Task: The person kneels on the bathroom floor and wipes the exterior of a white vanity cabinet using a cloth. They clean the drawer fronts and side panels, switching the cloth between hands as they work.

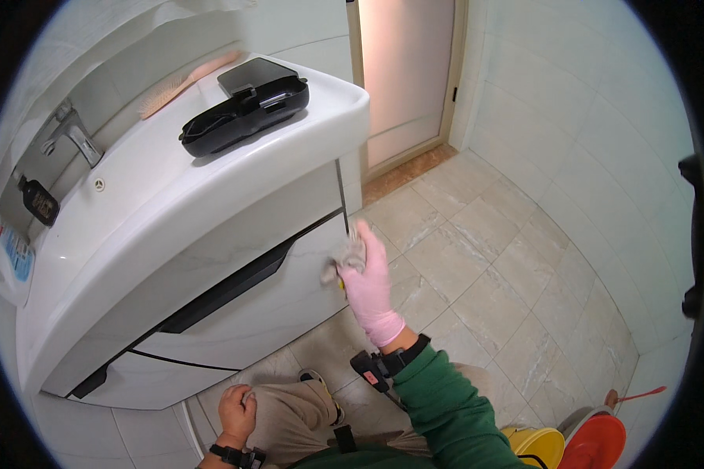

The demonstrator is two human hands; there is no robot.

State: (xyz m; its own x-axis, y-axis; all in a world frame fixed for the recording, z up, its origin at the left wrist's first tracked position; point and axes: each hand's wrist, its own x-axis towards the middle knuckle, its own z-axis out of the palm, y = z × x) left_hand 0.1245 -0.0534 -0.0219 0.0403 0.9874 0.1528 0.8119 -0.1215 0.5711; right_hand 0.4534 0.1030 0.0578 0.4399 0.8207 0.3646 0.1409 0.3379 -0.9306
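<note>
Nearest the camera, the left hand point(237, 408) was bare and rested on the person's knee, clad in tan trousers point(289, 414); its fingers point(248, 401) were curled loosely and held nothing. A dark band circled that wrist. To the right of it the right forearm, in a green sleeve point(438, 402) with a black strap-on device point(379, 367) at the wrist, reached up and away. At the near right stood a yellow bucket point(541, 447) and just beside it an orange-red round thing point(596, 442), both cut by the lower edge.

Farther out, the right hand point(368, 285) wore a pink glove, and its fingers point(374, 248) were closed around a crumpled grey cloth point(349, 256), pressing it against the right end of the white vanity cabinet point(242, 313), at the corner where the drawer front met the side.

Above that, the white basin worktop point(211, 195) carried a black tray-like case point(246, 113) with a dark flat rectangular item on top. Left of it stood a chrome tap point(72, 133), and behind lay a pinkish brush point(181, 82) on the back ledge.

Farthest off, beige floor tiles point(477, 266) ran to a pale door point(407, 70) in the far wall.
</note>
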